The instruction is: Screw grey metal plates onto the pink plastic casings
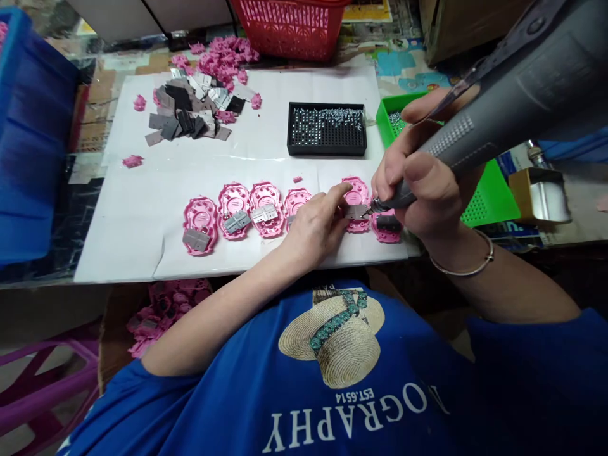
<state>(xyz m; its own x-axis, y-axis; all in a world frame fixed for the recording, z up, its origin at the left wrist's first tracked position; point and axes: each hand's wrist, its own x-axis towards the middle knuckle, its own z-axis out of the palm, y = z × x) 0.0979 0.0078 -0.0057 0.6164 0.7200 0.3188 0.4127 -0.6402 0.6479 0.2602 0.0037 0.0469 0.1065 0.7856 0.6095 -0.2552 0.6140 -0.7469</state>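
Note:
My right hand (427,171) is wrapped round a grey electric screwdriver (498,101), its tip down at a metal plate (354,211) on a pink plastic housing (355,190). Thumb and fingers of my left hand (316,225) grip that same housing at its left side. Several more pink housings lie in a row along the near edge, such as the leftmost housing (199,215), each with a small plate on it. My left hand partly covers one housing (297,199); my right hand overlaps the end one (387,235).
A black screw tray (327,151) stands upright with screws in its holes. Right of it sits a green basket (498,190) with loose screws. Metal plates (183,104) and small pink parts (228,57) are heaped at back left. A red basket (289,31) and blue bin (33,139) border the table.

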